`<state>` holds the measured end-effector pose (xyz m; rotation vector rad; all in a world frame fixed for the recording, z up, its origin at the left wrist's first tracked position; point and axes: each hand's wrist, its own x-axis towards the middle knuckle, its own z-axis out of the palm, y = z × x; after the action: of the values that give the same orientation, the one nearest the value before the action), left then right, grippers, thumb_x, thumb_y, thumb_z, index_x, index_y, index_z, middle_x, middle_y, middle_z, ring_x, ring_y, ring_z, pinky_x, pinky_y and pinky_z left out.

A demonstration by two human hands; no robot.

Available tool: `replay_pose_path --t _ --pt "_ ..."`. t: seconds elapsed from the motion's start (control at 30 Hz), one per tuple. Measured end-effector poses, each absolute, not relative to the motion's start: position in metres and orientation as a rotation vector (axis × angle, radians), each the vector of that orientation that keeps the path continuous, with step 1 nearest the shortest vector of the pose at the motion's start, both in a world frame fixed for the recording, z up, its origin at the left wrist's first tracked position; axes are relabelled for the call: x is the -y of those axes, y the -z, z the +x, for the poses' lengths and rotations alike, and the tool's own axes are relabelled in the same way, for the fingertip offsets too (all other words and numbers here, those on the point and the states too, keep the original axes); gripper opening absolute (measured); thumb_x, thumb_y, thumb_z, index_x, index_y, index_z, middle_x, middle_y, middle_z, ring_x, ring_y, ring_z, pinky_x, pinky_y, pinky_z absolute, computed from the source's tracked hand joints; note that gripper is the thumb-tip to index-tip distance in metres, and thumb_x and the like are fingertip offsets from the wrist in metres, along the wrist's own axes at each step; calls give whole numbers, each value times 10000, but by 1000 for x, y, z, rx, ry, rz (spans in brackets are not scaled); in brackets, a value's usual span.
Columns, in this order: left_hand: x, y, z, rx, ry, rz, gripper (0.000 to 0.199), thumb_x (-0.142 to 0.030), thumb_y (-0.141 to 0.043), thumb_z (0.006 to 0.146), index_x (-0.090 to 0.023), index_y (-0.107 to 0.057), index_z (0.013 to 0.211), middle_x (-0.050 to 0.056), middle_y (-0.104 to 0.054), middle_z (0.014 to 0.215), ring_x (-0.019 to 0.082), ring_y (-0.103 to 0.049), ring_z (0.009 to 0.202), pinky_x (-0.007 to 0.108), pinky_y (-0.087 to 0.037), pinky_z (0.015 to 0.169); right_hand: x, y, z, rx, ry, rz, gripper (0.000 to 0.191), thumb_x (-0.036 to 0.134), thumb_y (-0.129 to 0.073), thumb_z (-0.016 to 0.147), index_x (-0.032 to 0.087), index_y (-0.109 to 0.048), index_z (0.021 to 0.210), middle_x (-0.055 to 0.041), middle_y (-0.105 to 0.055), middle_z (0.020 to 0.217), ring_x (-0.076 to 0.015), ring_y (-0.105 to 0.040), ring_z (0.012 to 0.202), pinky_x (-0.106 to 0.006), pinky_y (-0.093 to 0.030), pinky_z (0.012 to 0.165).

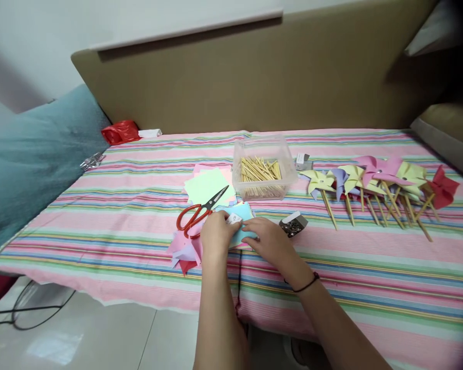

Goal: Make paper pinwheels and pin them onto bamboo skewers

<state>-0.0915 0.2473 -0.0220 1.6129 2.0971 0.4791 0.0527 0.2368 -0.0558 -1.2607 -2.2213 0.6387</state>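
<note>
My left hand point(216, 232) is closed at the left edge of a light-blue paper square point(244, 210), beside a small white printed piece point(234, 219). From the right, my right hand point(269, 237) grips the same blue paper, thumb and fingers bent. Scissors with red handles point(189, 218) lie partly open just left of my left hand, their blades over pale green paper point(208, 185). Cut pink and lilac paper pieces point(185, 251) lie beside my left wrist. An opened small box of dark metal fasteners point(293, 224) sits right of my right hand.
A clear plastic tub point(263, 191) of short wooden sticks point(259, 169) stands beyond my hands. Several paper pinwheels on sticks point(378, 177) lie at the right. A grey box point(304, 162) stands behind them. Red plastic packaging point(121, 132) lies far left on the striped cloth point(119, 221).
</note>
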Motion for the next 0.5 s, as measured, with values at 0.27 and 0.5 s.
replay_pose_path --t 0.27,0.5 --pt "-243 15 -108 -2109 -810 1408 267 -448 -630 670 -188 -691 680 46 -666 681 205 -598 690 274 -372 591 -238 60 52 2347 -524 -1365 130 155 -674 793 178 -721 912 -103 -724 1024 -260 -644 994 -378 -497 847" --pt "-235 11 -133 -1915 -1201 1064 339 -484 -612 684 -154 -689 702 30 -658 672 175 -593 677 258 -449 621 -236 57 47 2429 -424 -1389 101 274 -649 849 188 -695 824 -86 -723 924 -240 -641 914 -328 -457 777"
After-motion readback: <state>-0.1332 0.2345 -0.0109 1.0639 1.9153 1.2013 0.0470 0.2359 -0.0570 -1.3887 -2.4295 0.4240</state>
